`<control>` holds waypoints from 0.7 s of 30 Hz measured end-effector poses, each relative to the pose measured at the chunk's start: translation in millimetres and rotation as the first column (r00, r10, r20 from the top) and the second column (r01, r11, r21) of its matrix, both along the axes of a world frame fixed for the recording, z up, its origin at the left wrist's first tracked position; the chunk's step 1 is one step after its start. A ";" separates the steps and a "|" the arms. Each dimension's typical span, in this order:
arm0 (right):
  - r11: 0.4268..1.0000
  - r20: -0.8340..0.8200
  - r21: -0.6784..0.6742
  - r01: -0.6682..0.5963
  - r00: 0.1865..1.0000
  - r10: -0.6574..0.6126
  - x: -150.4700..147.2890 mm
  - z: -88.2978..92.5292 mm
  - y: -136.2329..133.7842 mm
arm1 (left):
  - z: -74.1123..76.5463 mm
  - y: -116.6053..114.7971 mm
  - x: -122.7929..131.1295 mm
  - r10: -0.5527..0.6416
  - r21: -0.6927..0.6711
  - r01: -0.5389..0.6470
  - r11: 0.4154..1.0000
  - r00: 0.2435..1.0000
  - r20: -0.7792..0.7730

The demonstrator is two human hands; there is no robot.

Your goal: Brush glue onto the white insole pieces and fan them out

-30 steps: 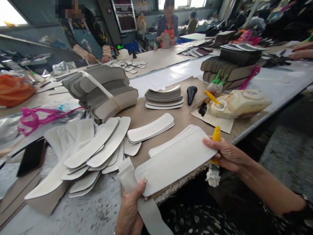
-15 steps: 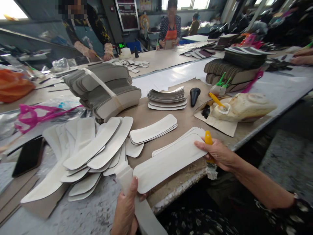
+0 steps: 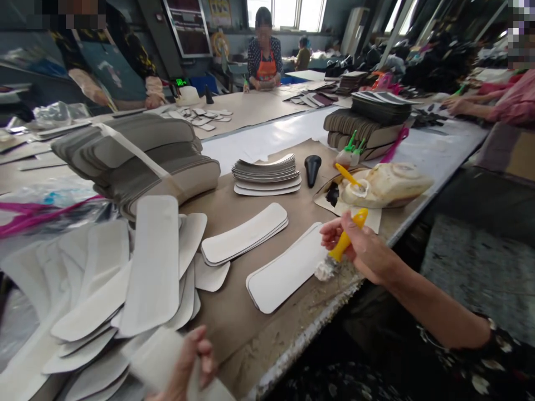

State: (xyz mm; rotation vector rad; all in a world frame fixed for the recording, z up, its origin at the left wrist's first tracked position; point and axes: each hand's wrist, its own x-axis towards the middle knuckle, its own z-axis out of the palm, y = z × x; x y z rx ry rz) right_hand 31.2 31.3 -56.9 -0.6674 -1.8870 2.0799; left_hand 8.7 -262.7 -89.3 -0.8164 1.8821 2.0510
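Observation:
My right hand (image 3: pixel 370 250) grips a glue brush by its yellow handle (image 3: pixel 345 239). The brush's bristles (image 3: pixel 325 270), coated in white paste, hang by the right end of a short stack of white curved pieces (image 3: pixel 286 270). At the bottom, my left hand (image 3: pixel 190 362) is closed round a pale flexible strip (image 3: pixel 156 356), slightly blurred; its lower part runs out of view. Just beyond that hand, a white rounded piece (image 3: pixel 154 267) lies on top of a fanned pile of similar pieces (image 3: pixel 92 303).
A taped bundle of grey pieces (image 3: pixel 163 139) stands behind the pile. Further right are a curved white stack (image 3: pixel 267 175), a black tool (image 3: pixel 312 170), a stained plastic jug (image 3: pixel 393 184) holding another yellow handle, and green-tipped bottles (image 3: pixel 349 153). Co-workers (image 3: pixel 263 58) work across the table.
The white piece that spanned both hands now lies on the left pile. My right hand has tilted the brush, bristles toward the stack. The left hand still holds the strip, lower and further left.

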 end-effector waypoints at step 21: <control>0.770 0.059 0.630 -0.098 0.995 0.079 8.7 -32.1 -4.1 | -36.3 64.3 4.4 -0.378 -0.175 0.374 0.911 0.926 0.010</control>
